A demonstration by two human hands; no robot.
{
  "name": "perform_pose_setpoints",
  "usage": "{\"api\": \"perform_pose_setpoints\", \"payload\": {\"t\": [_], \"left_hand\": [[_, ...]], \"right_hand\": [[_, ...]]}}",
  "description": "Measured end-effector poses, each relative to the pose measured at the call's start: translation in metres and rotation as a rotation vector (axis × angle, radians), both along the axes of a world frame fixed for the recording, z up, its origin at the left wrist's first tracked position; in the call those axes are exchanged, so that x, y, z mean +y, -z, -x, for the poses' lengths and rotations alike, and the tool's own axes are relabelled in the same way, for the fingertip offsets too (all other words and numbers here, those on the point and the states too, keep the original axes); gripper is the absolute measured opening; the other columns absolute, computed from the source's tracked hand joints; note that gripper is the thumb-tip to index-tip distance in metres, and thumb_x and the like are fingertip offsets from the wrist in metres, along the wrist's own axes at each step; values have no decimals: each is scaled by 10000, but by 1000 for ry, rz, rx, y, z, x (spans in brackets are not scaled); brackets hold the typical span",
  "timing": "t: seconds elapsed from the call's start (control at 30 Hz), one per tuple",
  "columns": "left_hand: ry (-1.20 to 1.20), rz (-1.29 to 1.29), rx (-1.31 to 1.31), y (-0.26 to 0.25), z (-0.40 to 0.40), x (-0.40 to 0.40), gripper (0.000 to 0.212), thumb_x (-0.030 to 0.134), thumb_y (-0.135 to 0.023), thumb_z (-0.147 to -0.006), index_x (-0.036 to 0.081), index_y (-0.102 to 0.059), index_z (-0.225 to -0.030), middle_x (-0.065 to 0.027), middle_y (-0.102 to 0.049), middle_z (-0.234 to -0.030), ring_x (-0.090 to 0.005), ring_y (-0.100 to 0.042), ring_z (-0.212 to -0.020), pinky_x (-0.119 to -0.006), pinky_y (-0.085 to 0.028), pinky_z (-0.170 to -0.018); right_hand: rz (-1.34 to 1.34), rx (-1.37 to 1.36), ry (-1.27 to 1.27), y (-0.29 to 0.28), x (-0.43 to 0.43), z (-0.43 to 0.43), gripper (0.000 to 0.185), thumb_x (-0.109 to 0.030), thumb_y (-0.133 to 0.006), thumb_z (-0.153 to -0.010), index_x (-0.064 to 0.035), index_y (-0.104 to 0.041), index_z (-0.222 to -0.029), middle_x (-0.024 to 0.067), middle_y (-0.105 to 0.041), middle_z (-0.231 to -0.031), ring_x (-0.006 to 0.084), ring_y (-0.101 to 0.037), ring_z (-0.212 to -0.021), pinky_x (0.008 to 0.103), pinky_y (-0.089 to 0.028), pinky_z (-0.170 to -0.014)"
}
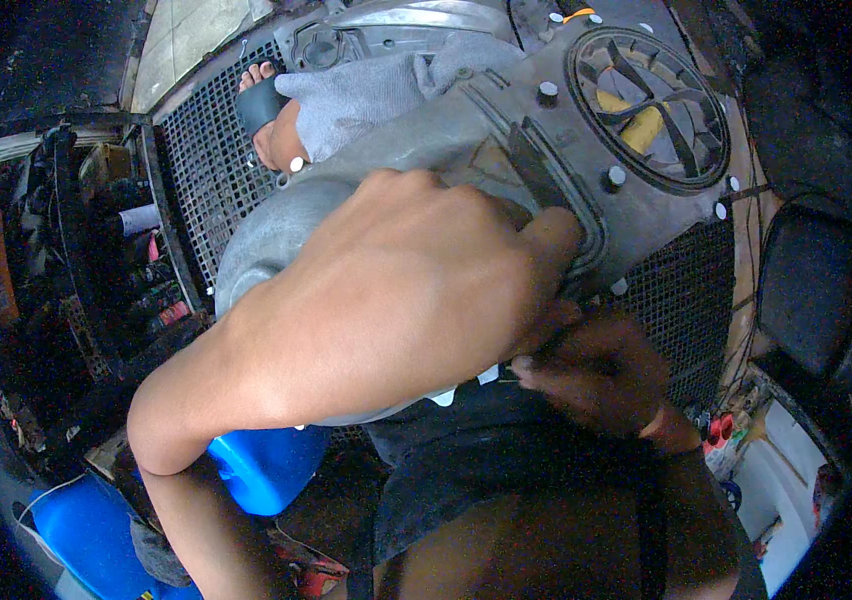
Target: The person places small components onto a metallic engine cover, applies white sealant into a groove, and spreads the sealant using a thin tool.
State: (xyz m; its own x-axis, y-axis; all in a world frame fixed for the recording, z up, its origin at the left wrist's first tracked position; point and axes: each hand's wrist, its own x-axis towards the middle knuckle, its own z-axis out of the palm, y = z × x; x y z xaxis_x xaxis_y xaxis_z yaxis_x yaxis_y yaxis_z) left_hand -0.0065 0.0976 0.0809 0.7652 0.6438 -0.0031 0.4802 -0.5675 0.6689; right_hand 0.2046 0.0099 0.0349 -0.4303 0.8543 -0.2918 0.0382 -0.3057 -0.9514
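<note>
A large grey moulded housing lies in front of me, with white-capped posts and a spoked round opening at its far right. My left hand reaches across the housing, its back facing up and its fingertips mostly hidden. My right hand is in shadow at the near edge of the housing, close to the left hand's fingers. Its fingers are bent around a dark spot, and whether either hand grips a small part cannot be made out. Below the hands is dark cloth over my lap.
A foot in a dark sandal and grey cloth lie beyond the housing. Under it is a black grid mat. A cluttered dark rack stands left. Blue containers sit at lower left, a dark padded seat at right.
</note>
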Motion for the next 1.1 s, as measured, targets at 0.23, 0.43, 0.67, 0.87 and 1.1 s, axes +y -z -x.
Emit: {"api": "perform_pose_setpoints", "payload": {"t": [0.23, 0.43, 0.67, 0.87, 1.1], "left_hand": [[-76, -199, 13, 8, 0, -4, 177, 147, -663, -660, 10, -597, -751, -144, -636, -648, -363, -628, -569, -452, -491, -529], [-57, -41, 122, -8, -4, 3, 152, 168, -699, -781, 81, -584, -828, -149, -630, -676, -394, -633, -621, -489, -481, -555], [-57, -74, 26, -2, -2, 2, 147, 171, -690, -806, 75, -583, -840, -152, -629, -676, -406, -634, -644, -494, -476, -582], [-21, 36, 113, -12, -2, 8, 146, 165, -671, -817, 62, -609, -901, -178, -648, -714, -412, -643, -693, -495, -476, -638], [-14, 26, 86, -19, -2, 12, 180, 168, -667, -837, 58, -627, -974, -213, -645, -744, -443, -639, -746, -502, -477, -664]], "right_hand": [[-170, -193, -174, -6, 8, 13, 100, -10, -787, -751, -19, -751, -843, 123, -721, -869, 284, -694, -873, 379, -539, -788], [-371, -183, -104, -15, 3, -6, 96, 5, -781, -760, -30, -748, -843, 110, -712, -841, 276, -677, -821, 386, -538, -781], [-568, -229, -177, -2, -6, -2, 124, -17, -800, -750, -54, -745, -855, 99, -695, -813, 264, -665, -749, 382, -544, -725], [-713, -253, -42, -7, -10, -10, 146, -30, -799, -760, -67, -732, -885, 93, -675, -834, 260, -654, -756, 379, -540, -719], [-772, -311, 11, 13, -16, -15, 173, -46, -797, -771, -81, -716, -920, 86, -651, -858, 256, -642, -764, 375, -535, -713]]}}
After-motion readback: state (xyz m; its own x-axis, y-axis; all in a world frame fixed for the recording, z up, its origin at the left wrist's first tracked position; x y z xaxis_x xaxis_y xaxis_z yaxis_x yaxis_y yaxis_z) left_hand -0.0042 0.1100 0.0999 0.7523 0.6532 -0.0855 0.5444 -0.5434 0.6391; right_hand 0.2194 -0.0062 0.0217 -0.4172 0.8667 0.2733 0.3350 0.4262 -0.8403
